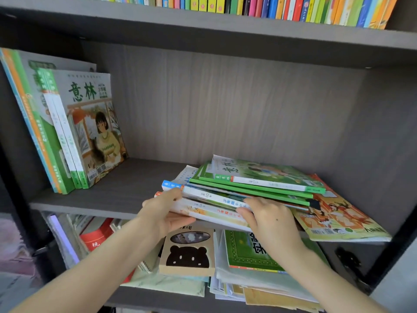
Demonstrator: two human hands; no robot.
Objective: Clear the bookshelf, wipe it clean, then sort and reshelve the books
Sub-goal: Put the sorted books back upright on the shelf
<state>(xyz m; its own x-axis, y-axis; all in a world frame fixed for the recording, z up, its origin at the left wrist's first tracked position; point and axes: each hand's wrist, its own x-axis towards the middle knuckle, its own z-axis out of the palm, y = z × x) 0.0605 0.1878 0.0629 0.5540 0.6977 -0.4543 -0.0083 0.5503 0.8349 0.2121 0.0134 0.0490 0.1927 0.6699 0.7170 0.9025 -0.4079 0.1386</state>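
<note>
A flat stack of thin magazines (252, 188) lies on the grey middle shelf (126, 190), jutting over its front edge at the right. My left hand (162, 211) grips the stack's left corner, thumb on top and fingers underneath. My right hand (268, 216) holds the front edge of the stack, fingers curled over the spines. An orange-covered magazine (338, 218) lies at the bottom right of the pile. Several green-spined books (67, 132) lean upright against the shelf's left wall.
The shelf above holds a tight row of colourful thin books (270, 6). The shelf below is piled with loose papers, a bear-cover notebook (188, 251), a green booklet (248, 251) and a red book (97, 236). The middle shelf's back panel (225, 105) is bare between the two groups.
</note>
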